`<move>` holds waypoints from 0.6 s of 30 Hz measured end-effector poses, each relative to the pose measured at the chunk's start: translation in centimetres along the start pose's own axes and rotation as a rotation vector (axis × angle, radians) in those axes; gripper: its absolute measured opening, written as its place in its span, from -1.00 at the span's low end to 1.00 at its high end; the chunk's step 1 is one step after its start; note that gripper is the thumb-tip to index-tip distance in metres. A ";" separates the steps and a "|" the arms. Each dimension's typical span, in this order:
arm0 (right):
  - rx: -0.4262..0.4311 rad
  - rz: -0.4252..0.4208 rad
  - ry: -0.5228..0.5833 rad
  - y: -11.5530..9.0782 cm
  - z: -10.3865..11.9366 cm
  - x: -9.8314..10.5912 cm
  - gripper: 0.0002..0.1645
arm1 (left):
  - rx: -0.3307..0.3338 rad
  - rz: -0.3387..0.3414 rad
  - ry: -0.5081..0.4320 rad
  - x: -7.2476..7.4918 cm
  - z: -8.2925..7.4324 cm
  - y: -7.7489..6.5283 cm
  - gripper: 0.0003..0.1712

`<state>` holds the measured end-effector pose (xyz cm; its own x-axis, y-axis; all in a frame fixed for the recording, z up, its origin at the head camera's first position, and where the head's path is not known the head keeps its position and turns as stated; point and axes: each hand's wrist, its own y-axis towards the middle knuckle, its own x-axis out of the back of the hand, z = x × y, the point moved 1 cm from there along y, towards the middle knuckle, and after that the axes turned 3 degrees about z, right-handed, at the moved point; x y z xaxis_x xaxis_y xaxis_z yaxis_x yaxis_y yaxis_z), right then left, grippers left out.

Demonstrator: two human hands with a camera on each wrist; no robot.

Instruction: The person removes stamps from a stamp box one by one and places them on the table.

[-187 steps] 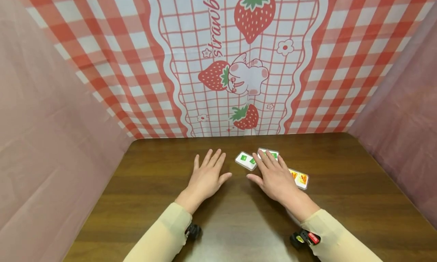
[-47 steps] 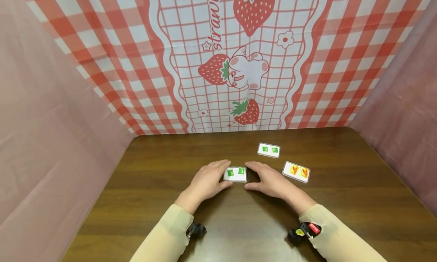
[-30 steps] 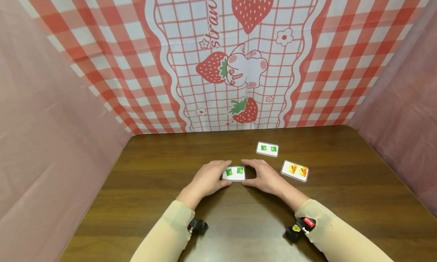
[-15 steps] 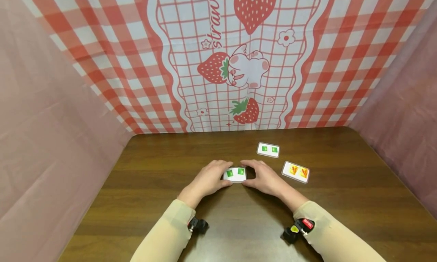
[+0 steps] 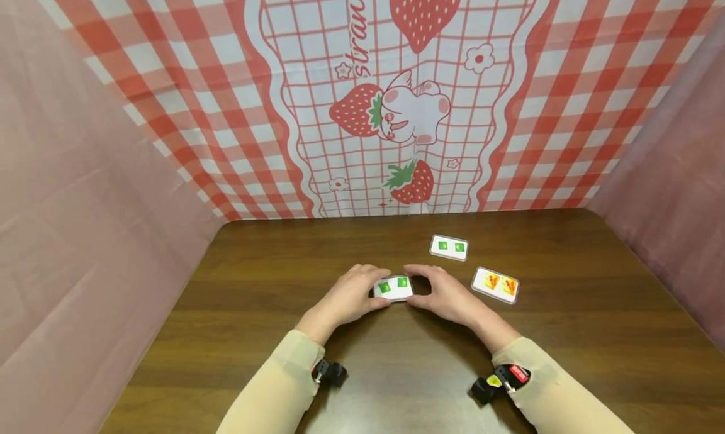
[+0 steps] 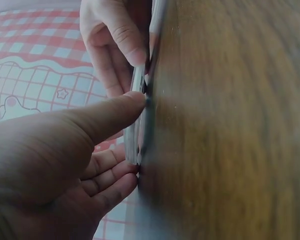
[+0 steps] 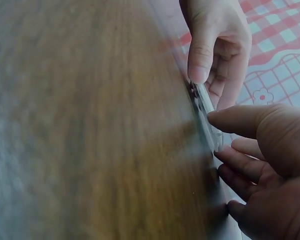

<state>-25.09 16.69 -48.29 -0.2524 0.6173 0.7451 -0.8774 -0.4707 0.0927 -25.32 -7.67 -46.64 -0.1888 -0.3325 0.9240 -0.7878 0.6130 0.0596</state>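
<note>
Since the first frame, one green-square card [image 5: 393, 289] had travelled down and leftward, and both my hands had drawn in around it near the middle of the head view; my left hand [image 5: 344, 297] pinched its left end between thumb and fingers; my right hand [image 5: 447, 299] did likewise at the right end, thumb on the near edge, fingers beyond; whether it lay flat or was slightly lifted from the table [image 5: 238, 308], I could not tell. Trouble, I judged, would have come from uneven pressure; had one thumb pushed harder, the thin edges might have slipped and the card swivelled or dropped; farther out, right of centre, lay a second green card [image 5: 449, 248] and, lower, an orange-pictured card [image 5: 495, 285]; a careless rightward swing could have nudged the latter, just beside my right hand.
</note>
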 end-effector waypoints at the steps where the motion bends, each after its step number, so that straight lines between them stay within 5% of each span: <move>1: -0.001 0.001 0.010 0.0 -0.1 0.0 -0.26 | 0.004 0.000 -0.007 0.0 0.0 0.0 -0.32; 18: -0.072 -0.030 0.295 -0.3 -0.4 0.5 -0.22 | 0.008 -0.045 -0.135 -0.3 0.5 0.3 -0.40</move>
<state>-25.11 17.41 -48.26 -0.3242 0.7919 0.5174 -0.9103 -0.4100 0.0573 -25.77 -7.73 -47.08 -0.2301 -0.4528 0.8614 -0.8018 0.5899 0.0959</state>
